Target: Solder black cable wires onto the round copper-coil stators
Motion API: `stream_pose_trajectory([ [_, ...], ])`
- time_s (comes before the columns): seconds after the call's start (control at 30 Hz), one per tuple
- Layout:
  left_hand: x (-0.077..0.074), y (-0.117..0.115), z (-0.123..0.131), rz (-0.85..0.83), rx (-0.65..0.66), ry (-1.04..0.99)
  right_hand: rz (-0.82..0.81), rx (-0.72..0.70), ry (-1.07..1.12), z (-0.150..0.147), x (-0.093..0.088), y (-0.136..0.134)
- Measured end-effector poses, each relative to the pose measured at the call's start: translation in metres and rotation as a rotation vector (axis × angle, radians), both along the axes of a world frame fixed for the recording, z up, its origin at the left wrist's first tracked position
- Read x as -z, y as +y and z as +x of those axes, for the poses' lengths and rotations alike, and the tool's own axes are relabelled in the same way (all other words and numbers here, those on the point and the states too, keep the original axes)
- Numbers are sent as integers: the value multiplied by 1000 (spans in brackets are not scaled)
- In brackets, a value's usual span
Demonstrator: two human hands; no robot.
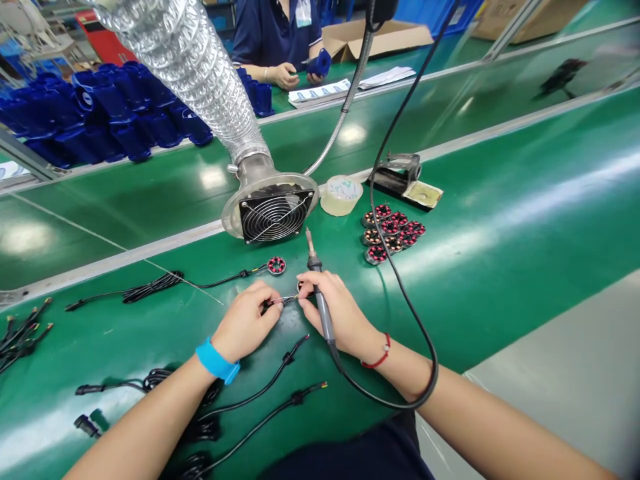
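Note:
My left hand (249,320), with a blue wristband, is closed in a pinch on the thin wire ends of a black cable (280,301). My right hand (334,308) is closed round a soldering iron (318,283), whose tip points up and away. A small round coil part (302,287) lies just behind my right fingers, mostly hidden. Another coil part (276,265) with a cable attached lies a little farther back on the green mat.
A fume fan (274,213) on a silver duct stands behind my hands. A heap of coil parts (391,231), a plastic cup (341,194) and an iron stand (397,175) lie back right. Black cables (150,287) are scattered left. A person (280,40) handles blue parts opposite.

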State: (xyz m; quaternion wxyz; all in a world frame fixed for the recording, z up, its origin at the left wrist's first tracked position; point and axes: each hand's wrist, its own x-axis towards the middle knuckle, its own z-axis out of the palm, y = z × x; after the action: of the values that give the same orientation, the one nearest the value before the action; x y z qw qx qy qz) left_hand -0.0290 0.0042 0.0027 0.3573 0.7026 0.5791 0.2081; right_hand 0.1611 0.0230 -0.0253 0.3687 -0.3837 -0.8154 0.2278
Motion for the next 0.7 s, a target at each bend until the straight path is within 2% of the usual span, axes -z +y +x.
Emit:
stream_pose_trajectory([
  [0.33,3,-3,5,227,109,73,24,-39,51,1,-3,1],
  [0.7,9,-3,9,325,134,195,-19,-40,78,4,-1,2],
])
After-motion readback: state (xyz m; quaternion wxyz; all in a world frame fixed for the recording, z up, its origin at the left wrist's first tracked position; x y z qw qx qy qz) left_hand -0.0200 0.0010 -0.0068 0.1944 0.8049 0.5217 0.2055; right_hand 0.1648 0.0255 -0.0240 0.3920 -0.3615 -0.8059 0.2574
